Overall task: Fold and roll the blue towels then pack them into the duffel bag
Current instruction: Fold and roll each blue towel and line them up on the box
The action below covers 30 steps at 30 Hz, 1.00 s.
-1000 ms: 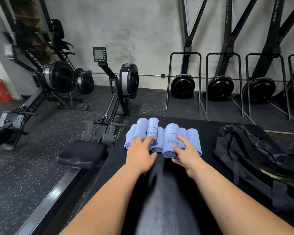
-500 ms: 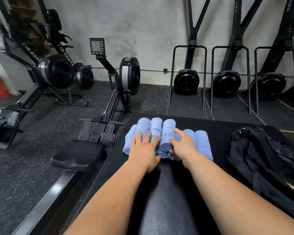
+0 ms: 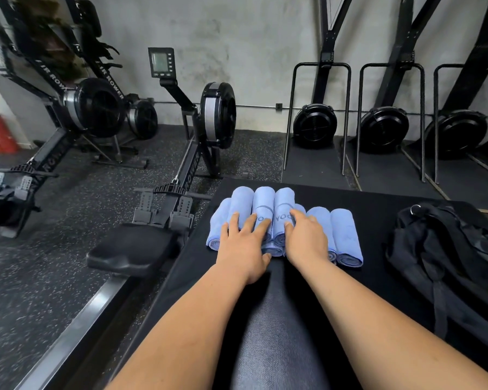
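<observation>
Left hand (image 3: 244, 246) and right hand (image 3: 304, 240) rest on towels (image 3: 347, 235) outside duffel bag (image 3: 440, 249).

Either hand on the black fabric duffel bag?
No: the left hand and right hand both rest on the rolled light-blue towels, apart from the black fabric duffel bag.

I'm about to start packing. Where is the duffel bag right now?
In the head view, the black duffel bag lies at the right side of the black mat, just right of the rolled blue towels and not touching them.
</observation>
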Tool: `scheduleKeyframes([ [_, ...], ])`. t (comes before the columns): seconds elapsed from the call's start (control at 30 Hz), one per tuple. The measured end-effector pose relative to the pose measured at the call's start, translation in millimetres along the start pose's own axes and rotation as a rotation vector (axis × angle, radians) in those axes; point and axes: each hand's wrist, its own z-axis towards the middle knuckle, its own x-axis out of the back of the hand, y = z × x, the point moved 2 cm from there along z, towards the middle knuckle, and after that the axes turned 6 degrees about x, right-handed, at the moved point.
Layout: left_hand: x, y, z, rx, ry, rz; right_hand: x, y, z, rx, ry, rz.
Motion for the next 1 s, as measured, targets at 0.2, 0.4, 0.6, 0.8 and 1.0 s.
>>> scheduleKeyframes([
  [0.2,7,-4,2,-0.04,-0.079,0.004,3,5,-9,0.114,-0.098,-0.215],
  [0.4,20,-8,-4,-0.048,-0.099,-0.003,15,4,-11,0.092,-0.304,-0.165],
  [0.6,29,-3,-32,-0.021,-0.047,-0.03,39,-8,-35,0.103,-0.323,-0.167],
  [0.8,48,-12,-74,-0.007,-0.017,-0.005,65,-30,-72,0.138,-0.321,-0.174],
  [1.0,61,-36,-122,0.04,0.015,0.025,82,-57,-115,0.216,-0.3,-0.173],
])
